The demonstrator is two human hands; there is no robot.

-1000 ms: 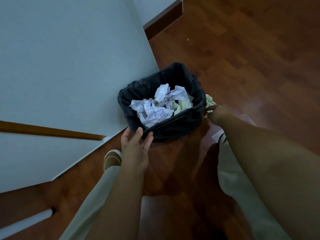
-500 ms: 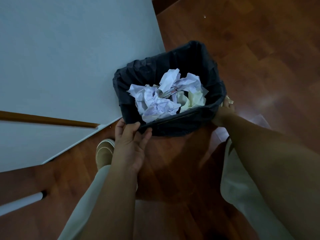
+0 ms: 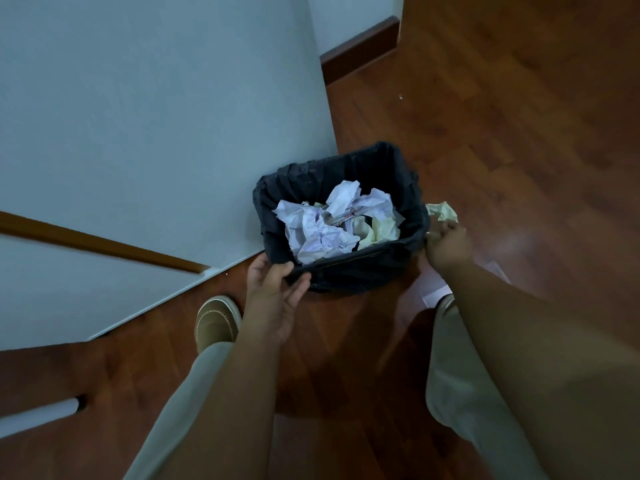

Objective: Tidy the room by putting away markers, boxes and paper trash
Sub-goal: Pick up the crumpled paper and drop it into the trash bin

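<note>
Black liner film is what the fingers of the left hand meet first: thumb and fingers curl over the near-left corner of the bin, pinching the plastic-covered rim at about 7 o'clock of the bin. Right hand sits at the bin's 3 o'clock, just outside the rim; its fingers appear closed on a yellowish paper wad, though the exact pinch is hidden behind the knuckles. It may also touch the liner edge; cannot tell. Inside the bin lies crumpled paper, white sheets with faint writing plus pale yellow pieces, piled close to rim level. Judgement on handling: the wad should be very light, soft, springy and easily compressed, with no breakage risk; a loose fingertip pinch anywhere on its bulk suffices. The bin likely weighs little with only paper in it, so it may slide on the smooth wooden floor; the liner looks slippery and loose, so grip the hard rim beneath rather than film alone. Outward: a pale wall panel stands at the bin's 9 to 11 o'clock, a tan shoe beyond 7 o'clock, a flat white paper sheet on the floor near 5 o'clock.
</note>
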